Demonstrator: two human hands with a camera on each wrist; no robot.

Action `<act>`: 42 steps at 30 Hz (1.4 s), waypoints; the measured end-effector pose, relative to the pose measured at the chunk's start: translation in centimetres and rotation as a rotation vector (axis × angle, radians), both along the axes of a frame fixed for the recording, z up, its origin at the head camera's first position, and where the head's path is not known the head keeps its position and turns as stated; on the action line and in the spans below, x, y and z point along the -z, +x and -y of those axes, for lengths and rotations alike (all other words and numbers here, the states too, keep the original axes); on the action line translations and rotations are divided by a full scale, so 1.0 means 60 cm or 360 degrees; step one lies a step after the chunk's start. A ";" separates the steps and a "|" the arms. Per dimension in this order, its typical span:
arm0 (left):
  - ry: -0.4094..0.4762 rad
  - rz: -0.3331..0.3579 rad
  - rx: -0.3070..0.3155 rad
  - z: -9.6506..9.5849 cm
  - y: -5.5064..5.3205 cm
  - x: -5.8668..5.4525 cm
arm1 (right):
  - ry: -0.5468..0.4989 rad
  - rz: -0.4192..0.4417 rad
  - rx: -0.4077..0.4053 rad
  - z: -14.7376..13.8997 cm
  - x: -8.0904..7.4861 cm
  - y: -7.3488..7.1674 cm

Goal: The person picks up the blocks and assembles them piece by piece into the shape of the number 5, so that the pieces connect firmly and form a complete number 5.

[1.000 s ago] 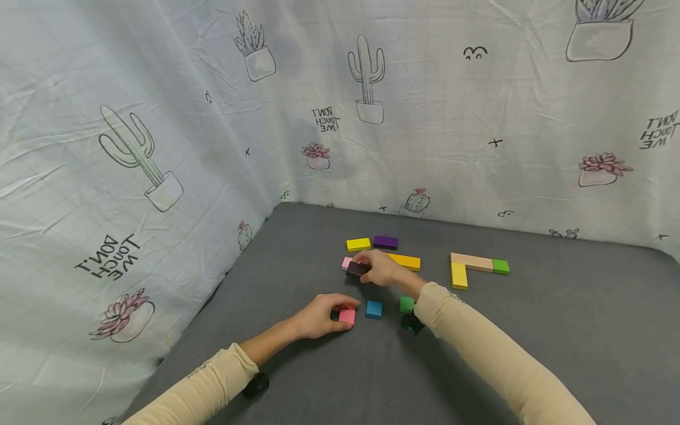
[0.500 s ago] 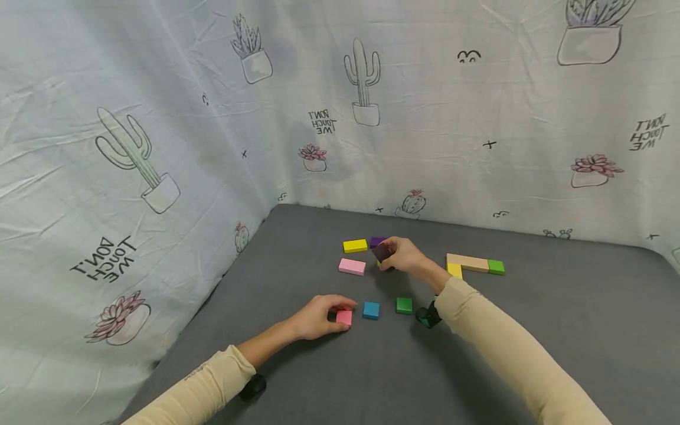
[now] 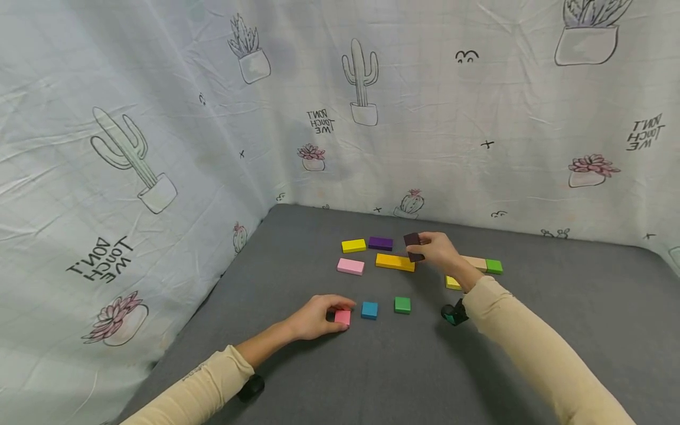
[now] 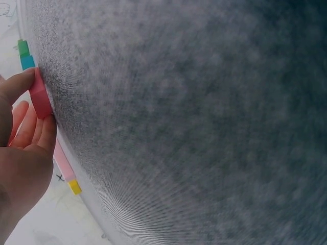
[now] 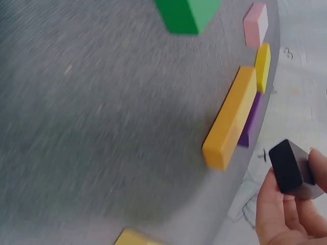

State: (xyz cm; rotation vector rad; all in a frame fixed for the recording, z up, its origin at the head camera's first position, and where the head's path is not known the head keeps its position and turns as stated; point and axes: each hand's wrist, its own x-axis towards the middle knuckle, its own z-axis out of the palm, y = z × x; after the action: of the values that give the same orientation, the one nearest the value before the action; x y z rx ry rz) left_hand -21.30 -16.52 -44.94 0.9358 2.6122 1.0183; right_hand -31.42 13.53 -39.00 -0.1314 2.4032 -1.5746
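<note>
In the head view my right hand [image 3: 437, 251] pinches a dark, near-black block [image 3: 413, 247] above the table, at the right end of the orange block [image 3: 395, 262]. The right wrist view shows the dark block [image 5: 294, 171] between thumb and fingers, apart from the surface. My left hand [image 3: 317, 317] stays low on the table with thumb and fingers about a coral-pink square block [image 3: 342, 317]. Up close in the left wrist view, thumb and a finger touch opposite ends of that pink block [image 4: 41, 97]. A blue block [image 3: 369, 310] and a green block [image 3: 402, 305] lie to its right.
Toward the back lie a yellow block [image 3: 353, 245], a purple block [image 3: 381, 243] and a light pink block [image 3: 350, 267]. To the right, a tan block [image 3: 474, 263] touches a light green one [image 3: 494, 267]; another yellow block [image 3: 453, 283] is partly behind my right arm. A printed curtain [image 3: 425, 118] hangs behind.
My right hand has lifted the dark block from beside the light pink block and carried it right, turning it more upright. The left hand has stayed at the coral-pink block.
</note>
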 end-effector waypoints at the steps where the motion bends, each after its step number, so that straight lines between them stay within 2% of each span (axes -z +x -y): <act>1: -0.0002 0.0000 -0.0001 0.000 0.000 0.000 | -0.0003 0.0013 0.0004 -0.007 -0.002 0.001; 13: -0.0043 0.0011 -0.0018 -0.001 0.001 -0.003 | 0.0142 0.0063 0.0108 -0.079 -0.007 0.020; 20: -0.0049 0.0027 -0.0024 0.002 0.001 -0.003 | 0.0177 0.0058 0.0058 -0.120 -0.006 0.039; 25: -0.0022 0.0032 -0.0008 0.001 0.003 -0.005 | 0.0204 0.0105 0.0089 -0.142 -0.002 0.050; 31: -0.0016 0.0005 0.0005 0.001 0.003 -0.005 | 0.0159 0.0203 0.0097 -0.159 0.004 0.057; 42: -0.0013 0.0029 0.0004 0.000 0.001 -0.005 | 0.0034 0.0299 -0.0004 -0.184 0.026 0.090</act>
State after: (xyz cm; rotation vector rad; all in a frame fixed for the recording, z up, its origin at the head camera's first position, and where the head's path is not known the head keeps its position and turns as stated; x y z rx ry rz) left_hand -21.26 -16.49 -44.65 0.9234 2.5978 1.0096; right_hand -26.01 24.56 -40.58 0.0171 2.2734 -1.4886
